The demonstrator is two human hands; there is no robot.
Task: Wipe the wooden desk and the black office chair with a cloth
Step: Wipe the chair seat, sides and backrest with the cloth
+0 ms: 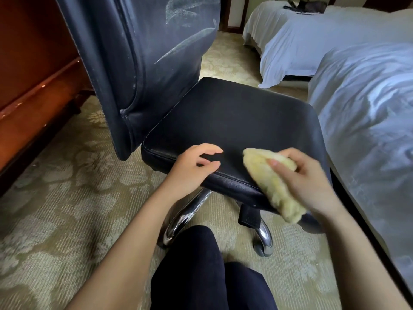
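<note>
1. While the right hand (306, 177) grips a fluffy yellow cloth (274, 186), thumb on top and fingers curled round its bunched upper part, the cloth lies across the near right corner of the seat (234, 117) and hangs down over its front edge
2. The left hand (192, 168) holds nothing. Its fingers are loosely curved over the near edge of the seat, near the cloth but apart from it, and whether the palm touches the leather I cannot tell
3. The black office chair (134, 90) stands on patterned beige carpet (55, 198). Its backrest (156, 41) is upright at the left of the seat, with pale streaks across its upper part
4. Under the seat a chrome base (183, 218) spreads its legs, one ending in a dark caster (264, 249)
5. The wooden counter (33, 74), reddish brown, runs along the left edge of the view, just behind the backrest
6. Two beds with white covers stand to the right: the nearer bed (368, 119) close beside the chair, the farther bed (312, 41) beyond it with a dark object (310, 5) on top, too small to make out
7. The person's legs (196, 265), in dark trousers, show bent at the bottom, near the chrome base
</note>
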